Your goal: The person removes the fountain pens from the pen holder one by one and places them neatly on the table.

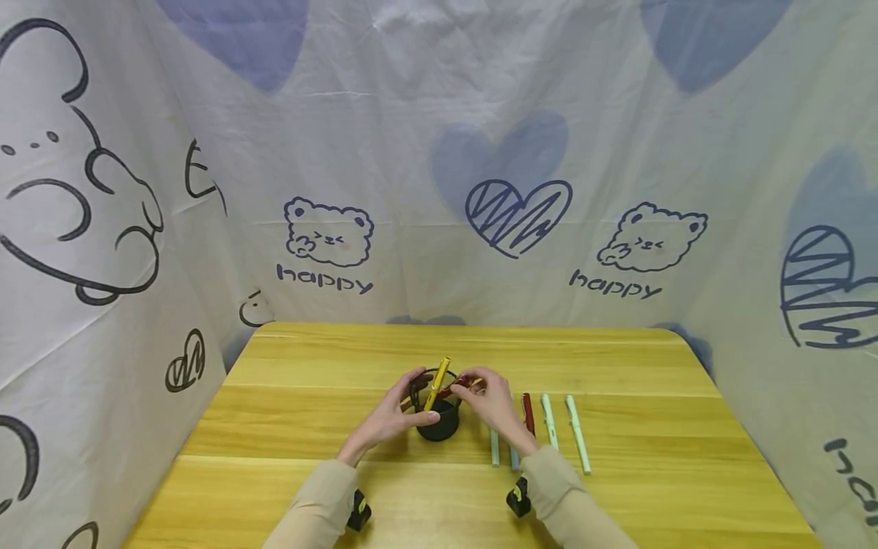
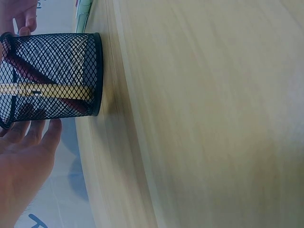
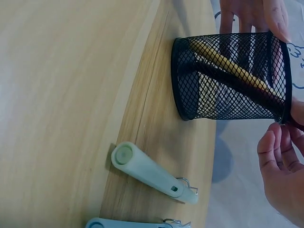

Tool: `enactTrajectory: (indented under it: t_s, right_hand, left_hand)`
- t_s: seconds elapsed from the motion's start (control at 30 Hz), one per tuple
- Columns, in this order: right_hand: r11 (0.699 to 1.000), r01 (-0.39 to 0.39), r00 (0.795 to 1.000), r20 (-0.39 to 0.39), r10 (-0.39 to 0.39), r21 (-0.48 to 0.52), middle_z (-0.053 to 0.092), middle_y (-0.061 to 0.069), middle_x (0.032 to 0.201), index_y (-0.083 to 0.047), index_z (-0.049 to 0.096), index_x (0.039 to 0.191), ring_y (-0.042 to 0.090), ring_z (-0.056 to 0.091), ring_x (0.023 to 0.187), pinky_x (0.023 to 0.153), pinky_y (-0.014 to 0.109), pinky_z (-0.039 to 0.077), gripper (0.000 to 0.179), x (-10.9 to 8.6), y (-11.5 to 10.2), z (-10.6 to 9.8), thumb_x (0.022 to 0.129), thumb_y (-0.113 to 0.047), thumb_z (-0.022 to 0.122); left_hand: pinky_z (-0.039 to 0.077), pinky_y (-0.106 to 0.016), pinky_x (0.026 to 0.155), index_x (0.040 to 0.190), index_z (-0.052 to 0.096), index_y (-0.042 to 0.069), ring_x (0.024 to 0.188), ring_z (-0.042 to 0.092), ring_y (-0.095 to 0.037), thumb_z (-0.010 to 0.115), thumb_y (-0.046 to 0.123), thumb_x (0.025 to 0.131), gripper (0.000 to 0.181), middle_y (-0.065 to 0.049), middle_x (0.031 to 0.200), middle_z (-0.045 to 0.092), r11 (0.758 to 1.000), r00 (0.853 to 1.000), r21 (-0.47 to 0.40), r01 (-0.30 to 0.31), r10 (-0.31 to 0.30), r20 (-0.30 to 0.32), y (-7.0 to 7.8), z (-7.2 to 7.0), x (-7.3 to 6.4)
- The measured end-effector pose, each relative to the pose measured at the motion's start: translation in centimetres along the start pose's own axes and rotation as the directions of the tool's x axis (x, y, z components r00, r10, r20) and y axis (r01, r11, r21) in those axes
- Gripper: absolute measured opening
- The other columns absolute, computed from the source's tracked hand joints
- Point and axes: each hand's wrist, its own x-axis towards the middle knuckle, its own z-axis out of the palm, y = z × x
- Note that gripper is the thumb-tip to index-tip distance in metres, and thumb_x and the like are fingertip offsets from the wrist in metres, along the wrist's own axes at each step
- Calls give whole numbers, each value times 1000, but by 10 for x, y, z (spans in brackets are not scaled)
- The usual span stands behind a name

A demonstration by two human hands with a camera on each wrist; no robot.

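A black mesh pen holder [image 1: 439, 428] stands upright on the table, with a yellow pen [image 1: 437, 383] leaning inside it. My left hand [image 1: 387, 418] holds the holder from the left, its thumb at the near side and its fingers around the far side. At the rim on the right, my right hand [image 1: 491, 399] pinches the upper end of a dark red pen [image 3: 237, 84]. That pen slants down inside the mesh, crossing the yellow one in the left wrist view. The fingertips partly cover its top.
Right of the holder, several pens lie in a row: a pale green pen [image 1: 495, 448], a blue pen [image 1: 514, 457], a dark red pen [image 1: 527, 412] and more pale green pens [image 1: 578, 435]. My right forearm passes over part of the row. A printed cloth [image 1: 411, 290] hangs behind the wooden table [image 1: 309, 381].
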Motion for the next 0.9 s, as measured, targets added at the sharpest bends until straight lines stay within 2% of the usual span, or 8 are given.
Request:
enactTrajectory:
  t_s: [0.23, 0.37, 0.57, 0.83, 0.9]
  right_hand:
    - [1000, 19, 1000, -22, -19, 6, 73, 10, 100, -6, 74, 105, 15, 65, 84, 68, 21, 53, 19, 1, 1, 1, 90, -17, 77]
    - [999, 32, 999, -41, -30, 41, 73, 11, 100, -4, 74, 104, 17, 66, 85, 69, 20, 53, 18, -1, -1, 1, 90, -15, 77]
    - [995, 24, 997, -71, -17, 99, 73, 13, 101, -6, 74, 103, 20, 67, 88, 71, 18, 55, 16, -4, -5, 0, 90, -14, 77]
    - [984, 17, 994, -113, 3, 175, 70, 18, 108, -1, 71, 108, 33, 69, 98, 69, 15, 54, 20, -10, -14, -4, 92, -12, 74]
    - [980, 2, 994, -110, 20, 201, 69, 22, 111, 3, 69, 111, 39, 69, 101, 71, 21, 59, 22, -13, -23, -7, 93, -9, 72]
  left_hand:
    - [25, -65, 122, 160, 21, 7, 152, 27, -41, 77, 20, 91, 90, -16, 162, 36, 1000, 1000, -5, -3, 3, 2, 0, 0, 0]
    - [25, -65, 122, 160, 20, 4, 152, 27, -41, 77, 20, 90, 91, -16, 162, 36, 1000, 1000, -7, -6, 6, 4, 0, 0, 0]
    - [26, -64, 122, 159, 22, 7, 152, 27, -40, 77, 20, 90, 90, -16, 161, 37, 1000, 1000, -11, -6, 6, -2, 0, 0, 0]
    - [25, -63, 123, 160, 22, 8, 153, 26, -40, 77, 20, 90, 89, -15, 161, 37, 1000, 1000, -15, -3, 3, -6, 0, 1, 0]
    - [25, -63, 123, 159, 22, 8, 153, 26, -40, 77, 20, 90, 90, -16, 161, 37, 1000, 1000, -16, -6, 6, -6, -1, 1, 0]
